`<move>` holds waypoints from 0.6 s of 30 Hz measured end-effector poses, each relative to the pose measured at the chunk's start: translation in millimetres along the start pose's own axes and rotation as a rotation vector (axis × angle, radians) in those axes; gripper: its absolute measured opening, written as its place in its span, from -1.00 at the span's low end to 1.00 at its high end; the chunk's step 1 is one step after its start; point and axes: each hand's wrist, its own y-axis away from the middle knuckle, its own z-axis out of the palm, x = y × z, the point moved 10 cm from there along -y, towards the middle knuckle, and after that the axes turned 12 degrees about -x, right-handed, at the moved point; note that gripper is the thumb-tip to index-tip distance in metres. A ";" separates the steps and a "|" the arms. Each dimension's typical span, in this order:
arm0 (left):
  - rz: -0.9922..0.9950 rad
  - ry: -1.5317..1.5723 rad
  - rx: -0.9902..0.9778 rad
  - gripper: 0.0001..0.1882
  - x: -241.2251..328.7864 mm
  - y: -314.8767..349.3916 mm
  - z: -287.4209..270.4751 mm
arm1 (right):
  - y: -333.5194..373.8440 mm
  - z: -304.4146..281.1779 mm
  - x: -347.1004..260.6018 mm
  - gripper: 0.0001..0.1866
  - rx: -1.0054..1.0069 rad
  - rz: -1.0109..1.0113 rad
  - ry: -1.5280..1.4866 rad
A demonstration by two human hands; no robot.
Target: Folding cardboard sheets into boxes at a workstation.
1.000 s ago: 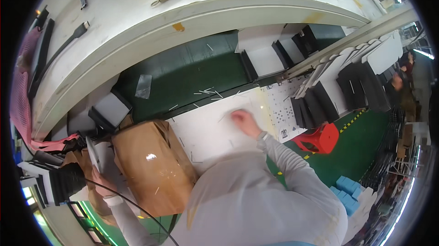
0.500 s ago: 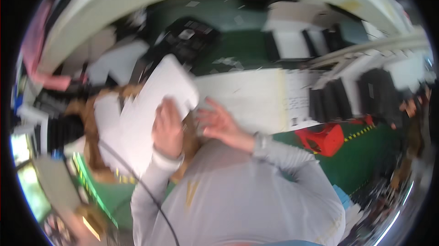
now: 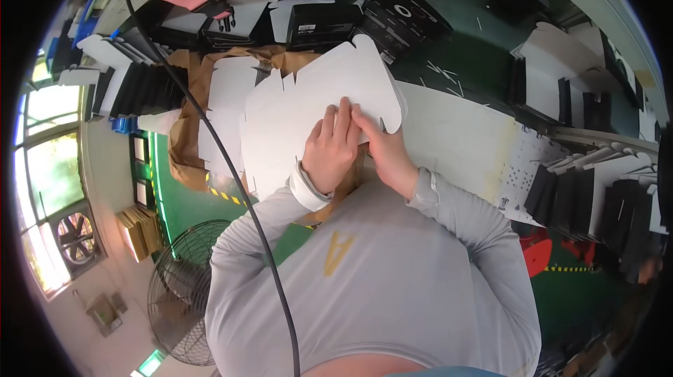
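Note:
A flat white die-cut cardboard box blank (image 3: 308,107) lies in front of me, over a brown cardboard carton (image 3: 189,118). My left hand (image 3: 329,149) grips its near edge, fingers spread on top. My right hand (image 3: 382,149) holds the same edge right beside it, fingers touching the blank. A second white blank (image 3: 228,97) lies under it to the left. My grey sleeves come up from below.
A white sheet (image 3: 456,139) covers the bench to the right. Black boxes (image 3: 329,23) and flat black blanks (image 3: 147,86) sit at the back and left, with more black stacks (image 3: 596,195) on the right. A black cable (image 3: 231,167) crosses the left side. A floor fan (image 3: 182,293) stands lower left.
The view has swung left and down. Both hands came together on the white blank, which now lies flatter and further forward over the brown carton.

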 end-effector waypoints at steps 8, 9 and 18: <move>-0.492 0.868 0.161 -0.57 -196.3 75.9 3.1 | 36.1 -24.7 -30.2 -0.74 -0.026 -0.053 0.410; -0.628 0.692 0.138 -0.51 -213.6 93.5 21.1 | 45.9 -37.0 -35.8 -0.77 -0.041 -0.055 0.459; -0.540 1.888 -0.280 -0.52 -78.8 11.6 159.0 | 145.6 -211.2 -99.0 -0.58 0.404 -0.393 -0.132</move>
